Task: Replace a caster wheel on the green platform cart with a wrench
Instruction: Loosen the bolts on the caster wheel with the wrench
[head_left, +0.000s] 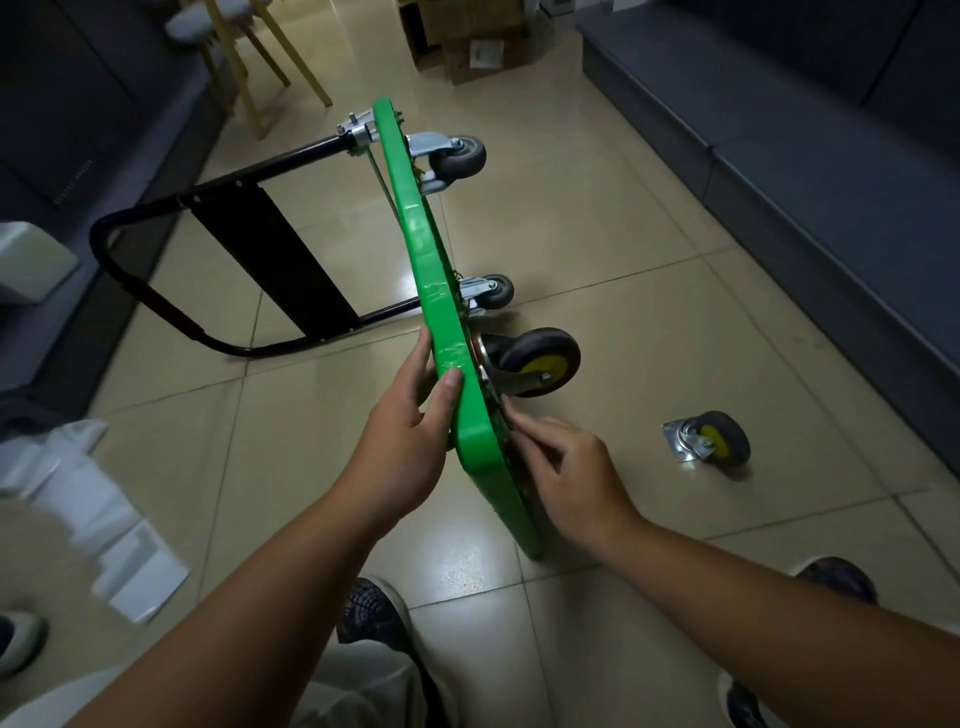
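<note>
- Two hands worked at the near, lower-centre end of the green platform cart (431, 270), which stood on its long edge on the tiled floor (623, 234) and ran from upper centre down to lower centre of the frame.
- Left hand (410, 441) gripped the cart's upturned rim: thumb lay along the green edge, fingers wrapped over onto the left face.
- Right hand (566, 473) was on the cart's underside, just below the mounted yellow-hub caster (540, 361). Fingers were curled, tips bunched against the deck beside that caster's plate. Could not tell whether they pinched anything.
- Loose caster (709, 441), yellow hub with a metal plate, lay on the floor at centre right, well apart from both hands.
- Two grey casters (460, 156) sat further up the underside.
- Black handle (156, 291) stretched out to the left.
- White foam packing (104, 519) lay at lower left; cardboard boxes (467, 47) at top centre.
</note>
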